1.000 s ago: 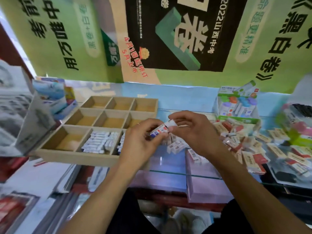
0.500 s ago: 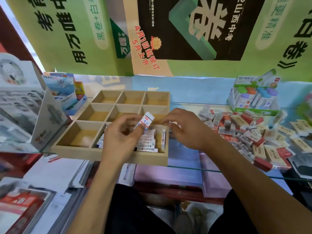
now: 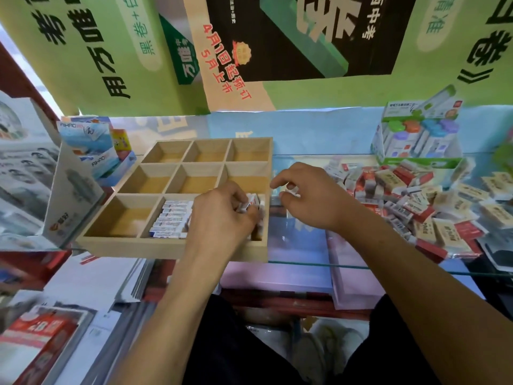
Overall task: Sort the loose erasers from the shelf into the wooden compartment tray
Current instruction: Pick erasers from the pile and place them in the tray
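1. The left hand (image 3: 222,215) pinches an eraser (image 3: 248,203) over the tray (image 3: 172,250), apparently to slot it into the near compartment's row (image 3: 173,219).
2. The right hand (image 3: 311,198), fingers loosely curled, hovers just right of the tray; whether it holds anything is unclear.
3. The loose pile (image 3: 410,198) lies to its right.

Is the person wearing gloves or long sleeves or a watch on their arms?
No. The left hand and right hand are both bare, with no gloves, rings or watch showing. Both forearms are bare too, with no sleeves in view as far as the picture's lower edge.
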A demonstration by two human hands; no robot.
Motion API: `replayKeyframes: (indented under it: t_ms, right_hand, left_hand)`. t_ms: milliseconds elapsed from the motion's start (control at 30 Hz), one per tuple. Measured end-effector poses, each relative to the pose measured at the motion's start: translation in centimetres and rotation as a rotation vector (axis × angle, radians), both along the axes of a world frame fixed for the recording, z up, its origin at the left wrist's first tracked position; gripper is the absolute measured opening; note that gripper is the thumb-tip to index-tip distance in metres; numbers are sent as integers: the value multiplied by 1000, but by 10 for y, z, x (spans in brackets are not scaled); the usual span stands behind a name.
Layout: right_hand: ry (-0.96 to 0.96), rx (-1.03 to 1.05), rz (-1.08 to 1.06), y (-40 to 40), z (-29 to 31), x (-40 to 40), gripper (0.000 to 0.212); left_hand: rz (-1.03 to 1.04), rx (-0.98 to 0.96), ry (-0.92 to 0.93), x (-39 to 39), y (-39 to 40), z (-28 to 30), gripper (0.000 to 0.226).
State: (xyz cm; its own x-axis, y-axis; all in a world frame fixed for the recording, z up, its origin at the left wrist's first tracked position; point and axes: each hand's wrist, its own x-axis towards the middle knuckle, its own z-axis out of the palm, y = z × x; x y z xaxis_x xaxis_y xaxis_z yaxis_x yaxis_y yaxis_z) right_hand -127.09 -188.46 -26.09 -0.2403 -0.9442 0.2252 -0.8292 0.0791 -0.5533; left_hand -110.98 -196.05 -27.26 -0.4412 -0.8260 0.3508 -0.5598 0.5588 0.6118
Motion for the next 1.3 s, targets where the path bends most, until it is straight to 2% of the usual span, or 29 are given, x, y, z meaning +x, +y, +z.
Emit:
replayKeyframes:
  t_ms: [167,367,633,867,1033,1167,1300]
  right_hand:
    - [32,18,18,4,-1,-3,25]
    - [34,36,23,7,-2,-5,23]
    - [29,69,54,7,-2,1,24]
    - [39,58,73,6,-7,1,21]
    - [12,-78,111,5,-5,6,21]
    - [51,-69,202,3,-7,11,19]
    - [74,-44,207,2,-9,12,21]
  left_hand:
    - [-15,-95,-112,-5,5,-2,19]
    - [-165,267,-56,12,-4,11,25]
    - [-148,513,102,18,-8,21,25]
    - [-168,311,-77,13,-9,14,23]
    - [-204,163,-220,17,-10,10,18]
    - [-298,82,-205,19,-12,6,29]
    - [-293,74,-207,16,-12,3,21]
